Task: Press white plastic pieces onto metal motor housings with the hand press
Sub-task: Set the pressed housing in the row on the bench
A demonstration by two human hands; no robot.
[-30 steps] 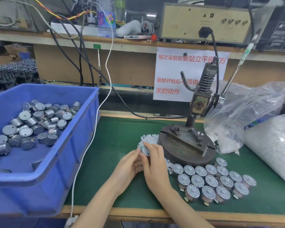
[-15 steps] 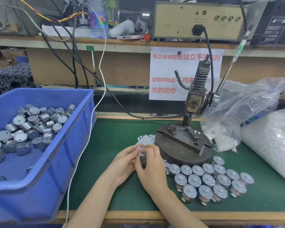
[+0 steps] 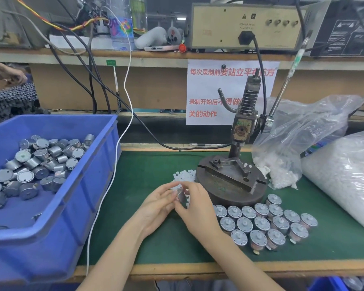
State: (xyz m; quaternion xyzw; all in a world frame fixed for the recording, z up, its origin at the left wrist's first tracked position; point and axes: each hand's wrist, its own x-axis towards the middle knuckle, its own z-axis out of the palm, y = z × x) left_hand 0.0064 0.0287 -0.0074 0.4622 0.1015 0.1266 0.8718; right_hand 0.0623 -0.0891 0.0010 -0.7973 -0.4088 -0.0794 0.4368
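Observation:
My left hand [image 3: 156,204] and my right hand [image 3: 198,208] meet over the green mat, both pinching one small metal motor housing [image 3: 181,197] between their fingertips. A heap of small white plastic pieces [image 3: 183,176] lies just behind the hands. The hand press [image 3: 231,181], with its round iron base, stands right of them, its lever [image 3: 290,78] raised. Several finished housings [image 3: 265,224] stand in rows in front of the press. Loose housings [image 3: 40,162] fill the blue bin [image 3: 88,185] at left.
A clear bag of white pieces [image 3: 282,173] leans right of the press, and a larger white bag [image 3: 345,177] lies at the far right. A white cable [image 3: 105,198] hangs along the bin's right wall. The wooden bench edge [image 3: 219,267] runs near me.
Both hands stay together on the housing and have turned it slightly between the fingers. The view has shifted a little.

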